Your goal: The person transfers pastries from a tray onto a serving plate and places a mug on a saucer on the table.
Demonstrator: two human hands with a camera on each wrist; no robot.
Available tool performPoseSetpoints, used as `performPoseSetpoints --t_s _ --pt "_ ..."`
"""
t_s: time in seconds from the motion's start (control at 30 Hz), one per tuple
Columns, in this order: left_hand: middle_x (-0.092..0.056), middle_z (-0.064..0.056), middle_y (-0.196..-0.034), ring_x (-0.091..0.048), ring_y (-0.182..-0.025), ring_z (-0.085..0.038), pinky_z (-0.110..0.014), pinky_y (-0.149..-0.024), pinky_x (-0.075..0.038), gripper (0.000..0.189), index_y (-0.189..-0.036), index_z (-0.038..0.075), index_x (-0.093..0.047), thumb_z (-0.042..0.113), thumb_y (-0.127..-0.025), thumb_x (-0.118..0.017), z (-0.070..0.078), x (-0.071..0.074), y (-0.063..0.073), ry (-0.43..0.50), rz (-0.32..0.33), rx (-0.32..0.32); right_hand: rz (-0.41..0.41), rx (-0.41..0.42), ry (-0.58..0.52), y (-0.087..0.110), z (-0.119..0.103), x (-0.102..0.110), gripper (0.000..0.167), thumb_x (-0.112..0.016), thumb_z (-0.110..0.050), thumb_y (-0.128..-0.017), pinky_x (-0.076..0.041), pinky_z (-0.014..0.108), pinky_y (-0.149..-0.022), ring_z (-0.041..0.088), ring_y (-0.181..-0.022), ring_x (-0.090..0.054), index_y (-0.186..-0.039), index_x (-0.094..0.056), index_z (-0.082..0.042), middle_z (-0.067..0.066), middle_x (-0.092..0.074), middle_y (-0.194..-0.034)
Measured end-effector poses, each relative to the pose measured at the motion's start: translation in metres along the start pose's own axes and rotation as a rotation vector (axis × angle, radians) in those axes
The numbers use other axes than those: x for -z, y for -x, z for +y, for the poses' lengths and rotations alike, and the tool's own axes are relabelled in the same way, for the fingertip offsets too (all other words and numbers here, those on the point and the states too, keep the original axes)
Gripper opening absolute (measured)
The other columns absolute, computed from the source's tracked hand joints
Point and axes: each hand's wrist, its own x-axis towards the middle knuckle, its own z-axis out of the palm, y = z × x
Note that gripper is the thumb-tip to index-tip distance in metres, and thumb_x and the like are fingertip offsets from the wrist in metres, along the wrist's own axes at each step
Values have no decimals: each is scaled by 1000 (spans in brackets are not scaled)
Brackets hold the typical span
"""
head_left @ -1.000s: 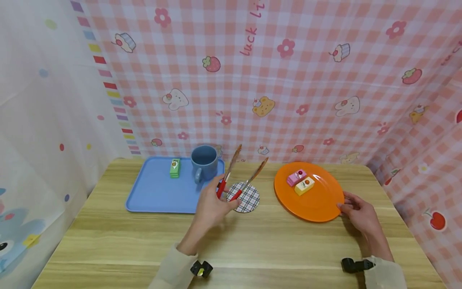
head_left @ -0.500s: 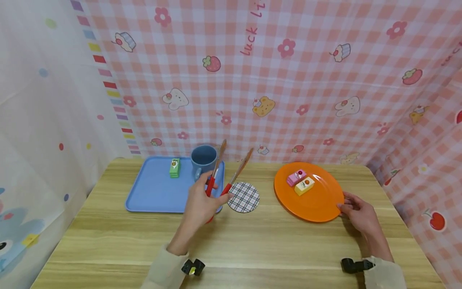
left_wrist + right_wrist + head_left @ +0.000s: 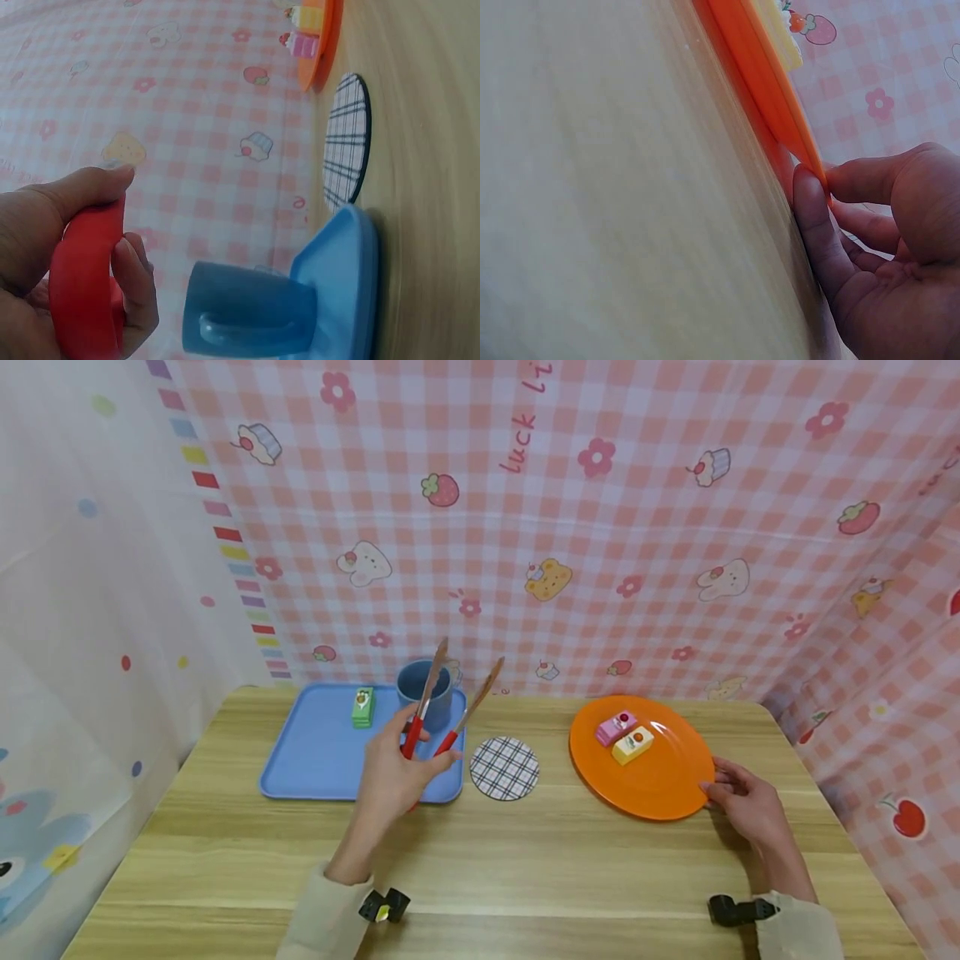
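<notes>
My left hand (image 3: 393, 777) grips a pair of red-handled tongs (image 3: 414, 735) above the right part of a blue tray (image 3: 315, 764). The tongs' two arms stand spread with nothing between them, crossing in front of a blue mug (image 3: 441, 710) on the tray. In the left wrist view, thumb and fingers hold the red handles (image 3: 86, 285). At the right, my right hand (image 3: 752, 810) pinches the rim of an orange plate (image 3: 667, 781); in the right wrist view, that rim is slightly above the table. On the plate lie a pink block (image 3: 617, 728) and a yellow block (image 3: 633, 746).
A small green block (image 3: 363, 708) lies on the tray, left of the mug. A round plaid coaster (image 3: 505, 768) sits on the wooden table (image 3: 540, 877) between tray and plate. A pink checked curtain (image 3: 480, 543) hangs behind the table, with more fabric at both sides.
My left hand has carried the tongs leftward, from over the coaster to over the tray. The tongs stay spread. My right hand keeps its hold on the plate's rim.
</notes>
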Motion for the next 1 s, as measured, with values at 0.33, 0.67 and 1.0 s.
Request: performPoseSetpoints --t_s 0.33,0.67,1.0 --pt "-74 -11 -106 -61 -87 -26 -33 -62 -50 86 -149 19 -49 36 -76 -91 -10 21 -7 17 15 38 20 -15 -4 0 -1 -1 63 -63 -16 -102 -59 18 -76 -4 -84 -61 -157 -36 0 -1 -60 -112" --pt "-72 -13 -106 -60 -92 -28 -33 -66 -50 94 -155 19 -43 39 -76 -91 -22 40 -14 2 50 80 13 -24 12 -1 -1 -1 64 -62 -17 -103 -58 18 -77 -3 -85 -61 -158 -35 -2 6 -59 -119" --pt "-73 -15 -109 -61 -93 -28 -32 -65 -51 83 -154 21 -46 37 -83 -86 -38 54 -20 0 157 91 6 2 7 -2 2 0 63 -63 -16 -102 -59 19 -76 -4 -84 -62 -157 -36 -1 -3 -60 -111"
